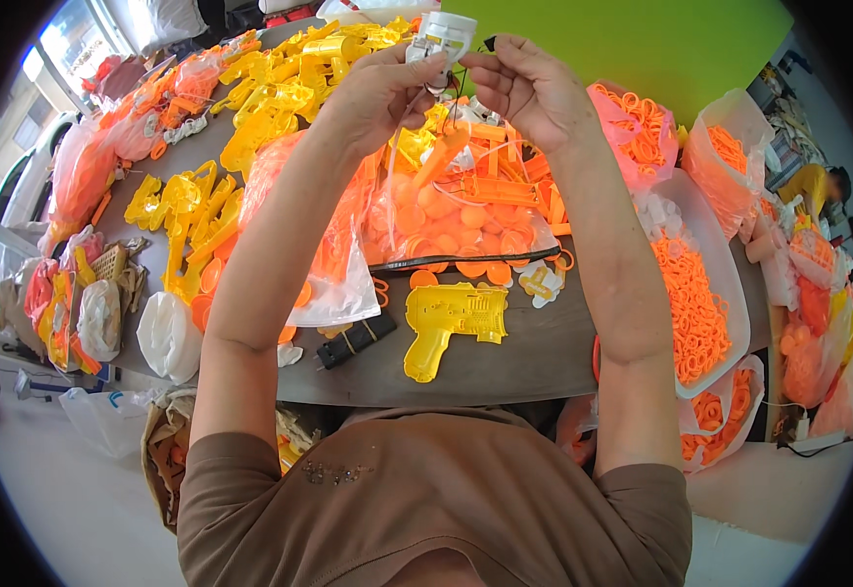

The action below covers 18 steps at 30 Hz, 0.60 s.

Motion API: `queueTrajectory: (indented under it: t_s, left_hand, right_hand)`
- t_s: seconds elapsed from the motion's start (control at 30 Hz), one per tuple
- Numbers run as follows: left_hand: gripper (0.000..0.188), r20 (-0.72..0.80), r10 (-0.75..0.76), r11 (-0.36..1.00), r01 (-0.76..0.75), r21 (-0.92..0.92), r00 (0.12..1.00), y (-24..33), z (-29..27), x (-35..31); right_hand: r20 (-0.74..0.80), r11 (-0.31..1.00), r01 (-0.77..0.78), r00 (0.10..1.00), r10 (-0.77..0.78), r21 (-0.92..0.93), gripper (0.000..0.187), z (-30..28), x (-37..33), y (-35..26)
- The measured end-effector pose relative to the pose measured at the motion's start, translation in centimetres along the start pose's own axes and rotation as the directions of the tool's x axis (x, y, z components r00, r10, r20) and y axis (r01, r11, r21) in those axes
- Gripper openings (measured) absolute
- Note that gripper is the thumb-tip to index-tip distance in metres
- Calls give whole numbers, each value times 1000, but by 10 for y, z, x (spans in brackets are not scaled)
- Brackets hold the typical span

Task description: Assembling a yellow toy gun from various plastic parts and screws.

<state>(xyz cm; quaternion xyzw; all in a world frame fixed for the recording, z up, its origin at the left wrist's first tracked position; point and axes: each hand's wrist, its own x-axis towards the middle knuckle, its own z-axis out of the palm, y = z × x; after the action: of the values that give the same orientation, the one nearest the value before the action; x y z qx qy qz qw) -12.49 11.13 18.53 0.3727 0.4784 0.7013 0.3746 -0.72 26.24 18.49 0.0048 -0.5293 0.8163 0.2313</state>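
Note:
Up at the far side of the table, my left hand is closed around a white plastic housing with a round end. Thin dark wires hang below the housing. Beside it, the thumb and forefinger of my right hand pinch the wires, while the other fingers curl loosely. A small black piece shows at its fingertips; how it joins the wires is too small to tell. Flat on the table in front of me lies a yellow half-shell of a toy gun, its inner side facing up.
A clear bag of orange parts lies beneath my hands. Yellow shells pile up at the far left. A tub of orange rings stands right, with bags of orange rings behind. A black tool-like object lies near the front edge.

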Motion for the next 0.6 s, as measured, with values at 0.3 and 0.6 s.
queueTrajectory:
  t_s: [0.3, 0.6]
  left_hand:
    - [29, -32, 45, 998, -44, 43, 998, -4, -4, 49]
    - [26, 7, 32, 999, -32, 11, 999, -10, -1, 51]
  right_hand:
    - [-161, 996, -22, 986, 36, 90, 28, -10, 36, 1]
    - [-316, 994, -49, 945, 79, 102, 32, -34, 21, 11]
